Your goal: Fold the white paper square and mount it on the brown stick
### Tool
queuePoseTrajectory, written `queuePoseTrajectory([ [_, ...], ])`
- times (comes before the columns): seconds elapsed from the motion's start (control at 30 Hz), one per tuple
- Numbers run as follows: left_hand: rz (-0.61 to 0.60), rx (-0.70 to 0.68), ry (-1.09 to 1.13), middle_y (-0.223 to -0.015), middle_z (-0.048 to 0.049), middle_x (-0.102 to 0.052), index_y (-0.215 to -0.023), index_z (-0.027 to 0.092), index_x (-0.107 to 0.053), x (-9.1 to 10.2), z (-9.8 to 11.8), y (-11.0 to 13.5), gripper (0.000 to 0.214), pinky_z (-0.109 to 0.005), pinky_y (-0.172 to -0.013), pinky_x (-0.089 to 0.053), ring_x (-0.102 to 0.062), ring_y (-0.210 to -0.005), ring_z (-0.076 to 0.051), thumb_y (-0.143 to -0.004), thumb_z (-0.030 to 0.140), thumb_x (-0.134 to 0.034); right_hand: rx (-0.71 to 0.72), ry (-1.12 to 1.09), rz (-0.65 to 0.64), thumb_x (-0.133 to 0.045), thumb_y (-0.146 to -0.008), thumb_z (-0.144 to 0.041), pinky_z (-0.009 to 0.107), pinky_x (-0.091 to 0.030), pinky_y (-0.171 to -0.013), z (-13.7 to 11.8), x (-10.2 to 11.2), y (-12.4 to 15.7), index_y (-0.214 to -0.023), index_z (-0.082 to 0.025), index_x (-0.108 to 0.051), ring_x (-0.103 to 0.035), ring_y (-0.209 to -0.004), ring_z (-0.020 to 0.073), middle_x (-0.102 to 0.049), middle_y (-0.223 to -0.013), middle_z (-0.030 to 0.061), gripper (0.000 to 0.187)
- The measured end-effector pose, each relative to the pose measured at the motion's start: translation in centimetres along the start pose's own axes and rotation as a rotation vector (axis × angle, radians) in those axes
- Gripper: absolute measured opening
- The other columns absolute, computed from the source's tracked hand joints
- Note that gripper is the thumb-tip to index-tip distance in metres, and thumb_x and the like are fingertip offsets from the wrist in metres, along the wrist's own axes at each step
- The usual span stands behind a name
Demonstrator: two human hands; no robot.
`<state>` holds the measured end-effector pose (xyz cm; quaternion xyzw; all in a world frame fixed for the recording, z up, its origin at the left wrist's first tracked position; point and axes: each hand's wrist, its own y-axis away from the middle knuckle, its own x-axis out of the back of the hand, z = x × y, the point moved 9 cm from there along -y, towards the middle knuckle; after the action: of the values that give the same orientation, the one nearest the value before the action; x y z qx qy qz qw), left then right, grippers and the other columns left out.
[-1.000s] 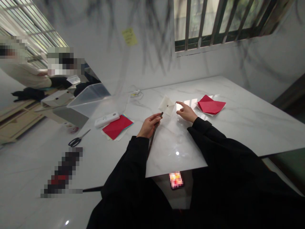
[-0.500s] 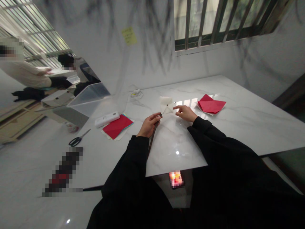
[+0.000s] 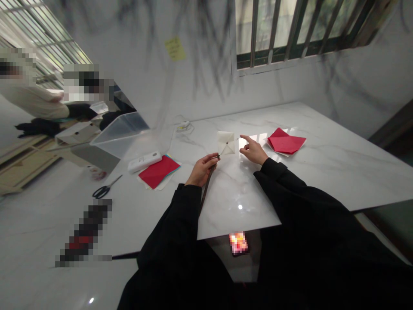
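My left hand (image 3: 204, 168) is closed on a long, thin dark brown strip (image 3: 208, 184), which trails back towards the table's near edge. Just beyond its fingertips lies a small cream envelope (image 3: 230, 148), with a small dark spot at its middle. Thin lines run between that spot and the fingertips; whether they are folds or a thread, I cannot tell. To the envelope's right, my right hand (image 3: 254, 151) is open, index finger stretched out and thumb apart from it. A tiny shiny piece (image 3: 237, 138) lies beside that index fingertip.
Red paper (image 3: 287, 142) lies at right, more red sheets (image 3: 158, 171) and a white device (image 3: 145, 162) at left. Scissors (image 3: 106, 188) rest further left, near a clear bin (image 3: 121, 129). A small cabled item (image 3: 184, 125) sits by the wall. Two people sit in the left background.
My right hand has moved up and away from the envelope's edge, its index finger now beside the tiny shiny piece. The envelope has shifted slightly right. My left hand stays in place.
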<state>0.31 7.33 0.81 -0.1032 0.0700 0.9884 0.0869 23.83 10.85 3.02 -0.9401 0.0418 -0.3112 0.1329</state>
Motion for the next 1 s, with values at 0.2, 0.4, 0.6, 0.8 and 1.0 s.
queuePoseTrajectory([
  [0.2,0.005,-0.019,0.002,-0.099,-0.0070,-0.076,-0.106,0.017,-0.079,0.0,0.2,0.0,0.051,-0.025,-0.068,-0.047,-0.059,-0.071,-0.010,-0.060,0.034,-0.095,-0.163,-0.182,-0.158,-0.061,-0.079,-0.021,0.027,-0.044,-0.063,0.1,-1.0,0.8,-0.153,-0.008,-0.048,-0.050,-0.057,0.0142,-0.059,-0.062,-0.0047,0.077],
  [0.4,0.005,-0.028,0.012,-0.100,-0.0062,-0.074,-0.108,0.017,-0.078,0.2,0.2,-0.2,0.053,-0.025,-0.067,-0.045,-0.057,-0.069,-0.009,-0.061,0.034,-0.095,-0.079,-0.463,-1.228,-0.072,-0.076,-0.029,0.020,-0.023,-0.045,-4.9,-7.4,8.1,-0.099,-0.014,-0.078,-0.033,-0.047,0.0060,-0.048,-0.058,-0.0061,0.029],
  [0.6,0.004,-0.013,0.019,-0.098,-0.0056,-0.074,-0.107,0.017,-0.079,0.2,0.1,-0.1,0.054,-0.025,-0.069,-0.046,-0.057,-0.071,-0.009,-0.060,0.034,-0.096,-0.298,-0.483,-0.411,-0.061,-0.084,-0.021,0.020,-0.017,-0.042,0.0,-3.5,1.7,-0.083,-0.014,-0.068,-0.027,-0.046,0.0054,-0.040,-0.058,-0.0066,0.010],
  [0.8,0.003,-0.007,0.013,-0.099,-0.0058,-0.074,-0.107,0.017,-0.079,0.2,0.1,0.0,0.052,-0.025,-0.069,-0.046,-0.058,-0.071,-0.009,-0.061,0.034,-0.096,-0.325,-0.368,-0.167,-0.059,-0.081,-0.014,0.020,-0.031,-0.048,1.5,-1.3,0.5,-0.112,-0.012,-0.071,-0.038,-0.051,0.0079,-0.055,-0.066,-0.0019,0.034],
  [1.0,-0.006,-0.018,0.019,-0.098,-0.0053,-0.074,-0.106,0.017,-0.079,0.1,0.2,0.0,0.050,-0.025,-0.068,-0.045,-0.057,-0.071,-0.009,-0.062,0.033,-0.095,-0.266,-0.341,-0.130,-0.059,-0.078,-0.019,0.024,-0.042,-0.056,1.6,-1.3,0.2,-0.130,-0.014,-0.065,-0.044,-0.054,0.0110,-0.061,-0.068,-0.0004,0.052],
])
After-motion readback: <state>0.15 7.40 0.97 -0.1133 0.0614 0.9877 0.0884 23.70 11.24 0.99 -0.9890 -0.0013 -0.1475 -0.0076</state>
